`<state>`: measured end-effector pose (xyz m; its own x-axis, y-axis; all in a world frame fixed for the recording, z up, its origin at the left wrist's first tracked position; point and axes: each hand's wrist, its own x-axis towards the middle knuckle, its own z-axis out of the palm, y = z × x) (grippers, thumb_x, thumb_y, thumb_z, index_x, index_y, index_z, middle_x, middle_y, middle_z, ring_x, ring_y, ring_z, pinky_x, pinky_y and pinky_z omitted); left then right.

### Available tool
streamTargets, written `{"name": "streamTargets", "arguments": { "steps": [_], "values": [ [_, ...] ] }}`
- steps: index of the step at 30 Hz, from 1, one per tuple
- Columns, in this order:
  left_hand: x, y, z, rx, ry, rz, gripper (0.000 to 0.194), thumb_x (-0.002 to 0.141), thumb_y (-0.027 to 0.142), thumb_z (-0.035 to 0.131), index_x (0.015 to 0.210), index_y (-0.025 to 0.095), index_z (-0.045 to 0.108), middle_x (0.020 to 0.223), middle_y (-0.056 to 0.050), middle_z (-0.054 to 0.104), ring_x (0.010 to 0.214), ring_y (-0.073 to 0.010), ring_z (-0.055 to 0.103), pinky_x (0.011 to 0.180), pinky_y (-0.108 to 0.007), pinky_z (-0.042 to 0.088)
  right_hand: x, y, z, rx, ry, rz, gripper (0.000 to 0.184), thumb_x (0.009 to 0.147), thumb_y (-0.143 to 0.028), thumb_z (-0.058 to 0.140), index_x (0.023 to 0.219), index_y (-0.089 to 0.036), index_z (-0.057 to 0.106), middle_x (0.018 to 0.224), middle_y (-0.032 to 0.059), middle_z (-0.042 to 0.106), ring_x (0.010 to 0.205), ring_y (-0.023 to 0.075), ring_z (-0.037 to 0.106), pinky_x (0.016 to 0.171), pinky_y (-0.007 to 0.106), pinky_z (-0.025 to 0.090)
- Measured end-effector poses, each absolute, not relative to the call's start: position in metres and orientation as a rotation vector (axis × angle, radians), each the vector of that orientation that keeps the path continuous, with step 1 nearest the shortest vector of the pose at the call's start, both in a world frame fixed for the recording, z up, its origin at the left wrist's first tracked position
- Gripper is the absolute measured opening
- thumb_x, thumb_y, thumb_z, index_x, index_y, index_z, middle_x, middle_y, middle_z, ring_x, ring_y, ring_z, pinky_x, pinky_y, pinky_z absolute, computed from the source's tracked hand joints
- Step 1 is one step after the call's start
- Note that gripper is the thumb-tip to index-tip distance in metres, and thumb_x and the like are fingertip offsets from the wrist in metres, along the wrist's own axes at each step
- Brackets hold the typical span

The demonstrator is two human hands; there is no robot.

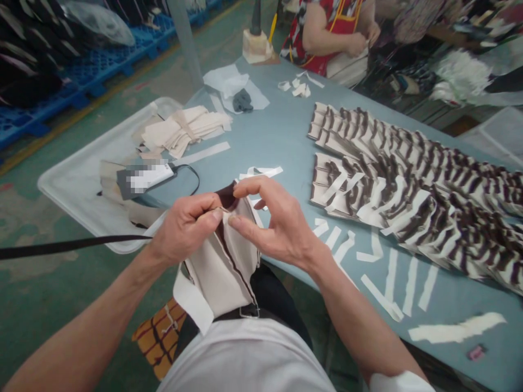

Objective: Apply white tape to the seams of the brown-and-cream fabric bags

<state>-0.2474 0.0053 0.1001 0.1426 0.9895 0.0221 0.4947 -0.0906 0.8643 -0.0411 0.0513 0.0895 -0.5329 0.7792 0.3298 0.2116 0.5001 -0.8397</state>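
A cream piece of leather-like material (220,272) with dark brown edging and a dark lining stands over my lap, just off the table's near edge. My left hand (183,223) is closed, pinching its upper edge between thumb and fingers. Curved over the top, my right hand (281,223) has its thumb on the front panel by the brown-edged seam and its index finger at the far rim, gripping the piece loosely. From the piece's left side hangs a wide white strip (194,302). My palms hide part of its upper sides.
Rows of cream-and-brown pieces (368,158) cover the blue-grey table's right side. White strips (411,286) lie in front of them. To the left are a white tray (73,158), a bundle of cream pieces (180,128) and a corded dark device (122,182). A co-worker's hands (357,43) work across the table.
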Motion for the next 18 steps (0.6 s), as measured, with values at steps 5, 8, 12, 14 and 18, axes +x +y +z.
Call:
{"name": "streamTargets", "arguments": {
  "steps": [5, 8, 12, 14, 18],
  "values": [
    [-0.246, -0.013, 0.109, 1.623, 1.694, 0.876, 0.032, 0.100, 0.035, 0.053, 0.072, 0.021, 0.057, 0.069, 0.005, 0.054, 0.066, -0.0130, 0.049, 0.062, -0.026, 0.038, -0.057, 0.014, 0.070, -1.087, -1.890, 1.091, 0.028, 0.092, -0.046, 0.080, 0.098, -0.022, 0.067, 0.099, 0.0033, 0.077, 0.090, 0.0194, 0.069, 0.084, 0.034, 0.053],
    [-0.246, -0.021, 0.112, 1.609, 1.847, 0.823, 0.030, 0.100, 0.035, 0.056, 0.074, 0.022, 0.061, 0.066, 0.006, 0.057, 0.065, -0.0134, 0.051, 0.061, -0.026, 0.036, -0.069, 0.000, 0.055, -1.111, -1.896, 1.254, 0.023, 0.098, -0.045, 0.073, 0.094, -0.024, 0.063, 0.094, -0.0001, 0.076, 0.083, 0.0156, 0.068, 0.078, 0.029, 0.051],
    [-0.252, -0.028, 0.106, 1.633, 1.979, 0.739, 0.026, 0.098, 0.034, 0.060, 0.074, 0.023, 0.066, 0.064, 0.007, 0.061, 0.062, -0.0130, 0.051, 0.060, -0.025, 0.035, -0.083, -0.005, 0.038, -1.120, -2.004, 1.185, 0.014, 0.098, -0.036, 0.066, 0.091, -0.025, 0.059, 0.091, -0.0009, 0.077, 0.083, 0.0155, 0.070, 0.074, 0.029, 0.047],
    [-0.255, -0.030, 0.101, 1.641, 2.015, 0.719, 0.023, 0.094, 0.033, 0.065, 0.074, 0.023, 0.067, 0.063, 0.008, 0.060, 0.060, -0.0131, 0.050, 0.060, -0.025, 0.036, -0.090, -0.004, 0.032, -1.131, -2.097, 1.130, 0.011, 0.097, -0.033, 0.066, 0.092, -0.026, 0.060, 0.093, 0.0000, 0.079, 0.085, 0.0171, 0.072, 0.072, 0.029, 0.046],
    [-0.263, -0.034, 0.091, 1.532, 2.050, 0.801, 0.022, 0.087, 0.032, 0.072, 0.068, 0.024, 0.065, 0.059, 0.008, 0.058, 0.058, -0.0138, 0.051, 0.056, -0.025, 0.036, -0.100, -0.005, 0.028, -1.128, -2.195, 1.089, 0.012, 0.097, -0.037, 0.067, 0.097, -0.026, 0.063, 0.097, 0.0019, 0.082, 0.089, 0.0197, 0.076, 0.068, 0.029, 0.046]
  ]
}}
